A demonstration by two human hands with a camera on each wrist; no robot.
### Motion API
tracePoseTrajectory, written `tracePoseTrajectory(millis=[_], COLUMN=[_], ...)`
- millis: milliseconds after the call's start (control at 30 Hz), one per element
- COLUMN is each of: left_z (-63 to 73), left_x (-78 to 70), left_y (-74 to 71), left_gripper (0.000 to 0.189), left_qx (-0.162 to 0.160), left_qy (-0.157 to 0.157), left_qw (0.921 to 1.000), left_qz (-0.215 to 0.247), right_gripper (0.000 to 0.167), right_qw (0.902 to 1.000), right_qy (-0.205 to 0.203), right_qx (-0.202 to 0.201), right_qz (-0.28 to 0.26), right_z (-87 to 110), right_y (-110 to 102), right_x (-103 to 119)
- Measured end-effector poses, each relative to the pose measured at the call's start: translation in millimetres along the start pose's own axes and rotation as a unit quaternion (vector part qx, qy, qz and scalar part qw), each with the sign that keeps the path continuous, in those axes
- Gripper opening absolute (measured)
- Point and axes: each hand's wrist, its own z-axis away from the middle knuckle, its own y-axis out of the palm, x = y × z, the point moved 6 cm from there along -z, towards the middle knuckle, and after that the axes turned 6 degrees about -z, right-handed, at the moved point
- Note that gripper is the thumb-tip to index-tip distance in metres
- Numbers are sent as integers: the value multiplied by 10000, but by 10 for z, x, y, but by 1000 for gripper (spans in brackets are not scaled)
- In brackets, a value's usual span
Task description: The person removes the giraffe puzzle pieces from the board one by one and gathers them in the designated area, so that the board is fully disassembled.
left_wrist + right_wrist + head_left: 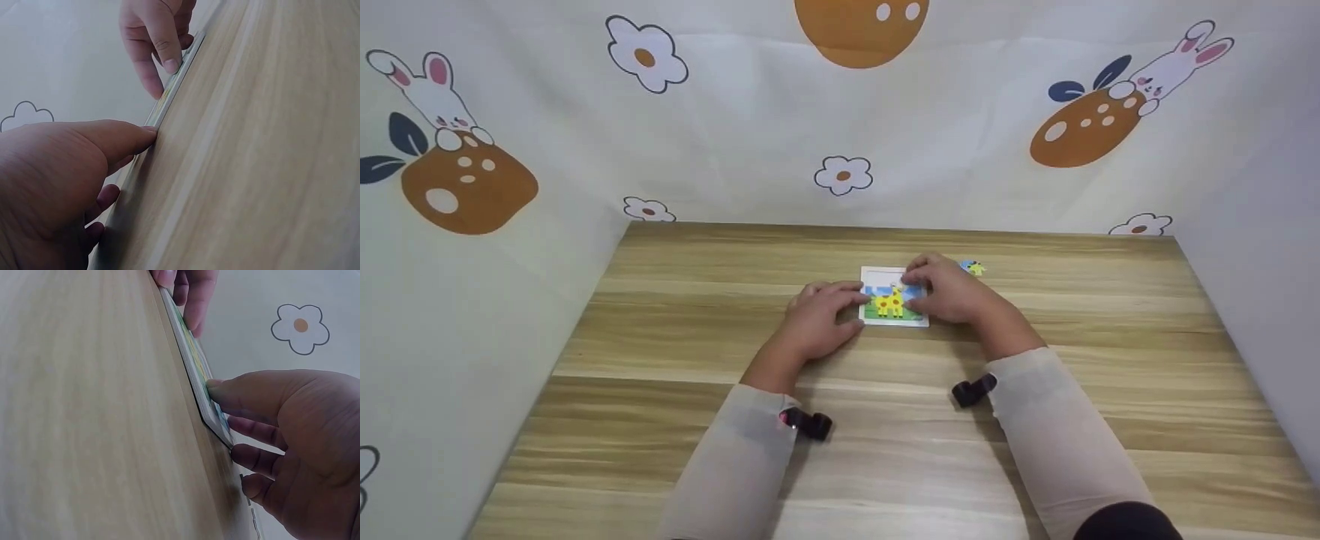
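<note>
A small square jigsaw puzzle (889, 303) in a white frame lies on the table, with a yellow giraffe on blue and green. Its upper strip shows bare white tray. My left hand (821, 319) rests along the left edge, the thumb (147, 130) against the frame and the index fingertip over the picture. From the right, my right hand (949, 291) bends over the puzzle, its thumb (216, 389) on the picture. Between that thumb and index finger a blue puzzle piece (914, 291) shows, partly hidden. A loose puzzle piece (975, 268), blue and yellow, lies just behind the right hand.
The wood-grain table (885, 420) reaches back to a pale curtain (735, 150) printed with flowers, oranges and rabbits. More pale walls stand at left and right. Black wrist cameras (810, 424) sit on both sleeves, above the tabletop.
</note>
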Motion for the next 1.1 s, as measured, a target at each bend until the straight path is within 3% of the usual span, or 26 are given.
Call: tracePoseTrajectory(millis=[300,533,933,1100], left_z=[21,18,2,6], left_x=[-14,-6,2,0], left_y=[-22,-18,-9,-7], left_gripper=[43,43,42,42], left_qx=[-112,-118,-92,-115], left_qy=[150,171,107,119], left_qw=[9998,9998,9999,9999], left_qz=[28,-2,6,23], right_gripper=[42,34,39,41], right_qw=[9998,9986,9952,9952], right_qy=[-59,133,82,124], right_qx=[-99,-480,-909,-912], right_qz=[187,-152,-367,-319], right_z=[2,1,-9,-27], right_y=[-18,-75,-108,-96], right_x=[15,0,19,20])
